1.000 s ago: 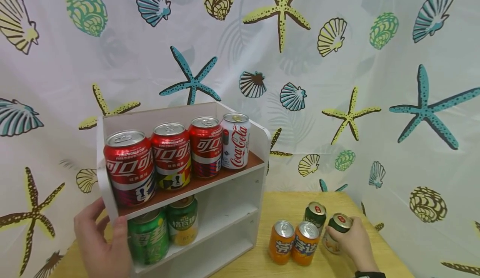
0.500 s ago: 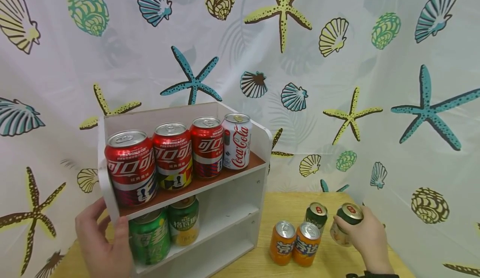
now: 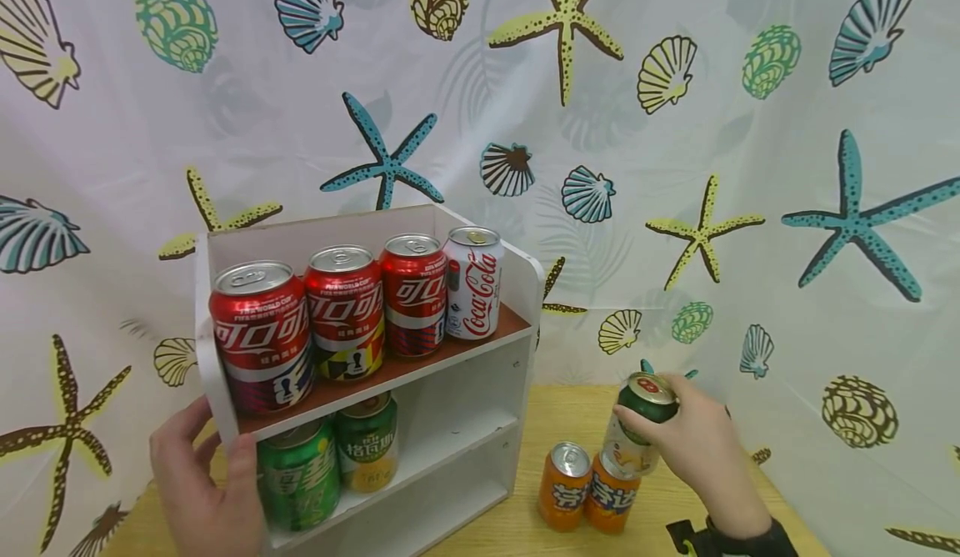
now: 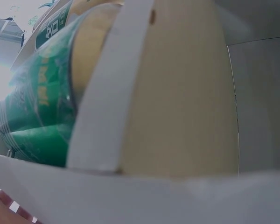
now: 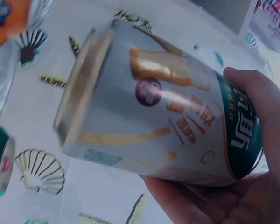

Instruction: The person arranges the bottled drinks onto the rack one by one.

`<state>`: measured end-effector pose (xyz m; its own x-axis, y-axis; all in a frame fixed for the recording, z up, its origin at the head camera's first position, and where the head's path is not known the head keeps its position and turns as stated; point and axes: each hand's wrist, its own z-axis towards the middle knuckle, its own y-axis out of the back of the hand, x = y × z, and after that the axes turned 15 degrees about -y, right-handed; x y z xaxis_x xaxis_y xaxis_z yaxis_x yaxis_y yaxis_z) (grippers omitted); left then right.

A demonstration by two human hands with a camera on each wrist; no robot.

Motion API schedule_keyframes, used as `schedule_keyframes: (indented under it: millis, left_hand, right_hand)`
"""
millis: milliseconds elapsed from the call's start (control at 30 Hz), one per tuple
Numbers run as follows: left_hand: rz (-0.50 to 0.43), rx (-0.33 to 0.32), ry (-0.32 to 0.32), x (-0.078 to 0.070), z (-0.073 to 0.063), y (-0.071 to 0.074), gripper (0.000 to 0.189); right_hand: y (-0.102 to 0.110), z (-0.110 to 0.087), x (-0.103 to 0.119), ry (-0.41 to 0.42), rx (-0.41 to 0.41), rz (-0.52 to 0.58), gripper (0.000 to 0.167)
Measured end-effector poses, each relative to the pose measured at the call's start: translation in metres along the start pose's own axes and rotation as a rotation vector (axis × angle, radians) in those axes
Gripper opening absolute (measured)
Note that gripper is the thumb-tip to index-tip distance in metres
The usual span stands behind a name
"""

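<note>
A wooden table bears a white shelf, its edge clasped between thumb and fingers of the left hand. The right hand clamps its fingers on a green-topped can, aloft near two orange cans; a high carry should clear them.

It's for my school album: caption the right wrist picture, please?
A right hand grips a pale can by its green end; an orange can peeks in.

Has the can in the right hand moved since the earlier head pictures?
Yes: the held can has moved left and up in the image, toward the white shelf.
</note>
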<state>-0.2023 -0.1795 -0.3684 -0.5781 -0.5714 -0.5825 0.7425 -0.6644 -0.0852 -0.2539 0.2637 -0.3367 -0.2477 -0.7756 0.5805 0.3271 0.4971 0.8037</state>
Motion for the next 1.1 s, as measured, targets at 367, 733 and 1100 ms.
schedule_keyframes:
  millis: [367,733,1100]
  left_hand:
    - [-0.005,0.014,-0.003,0.0,0.0,0.002,0.046]
    - [-0.001,0.022,-0.043,0.003,0.002,0.001,0.046]
    - [-0.017,0.017,-0.049,0.005,0.002,0.001,0.045]
  right_hand:
    - [-0.014,-0.012,0.051,0.132,0.029,0.033,0.082]
    - [-0.034,-0.026,0.083,0.268,0.074,0.128,0.062]
    - [-0.056,-0.039,0.108,0.357,0.097,0.149,0.066]
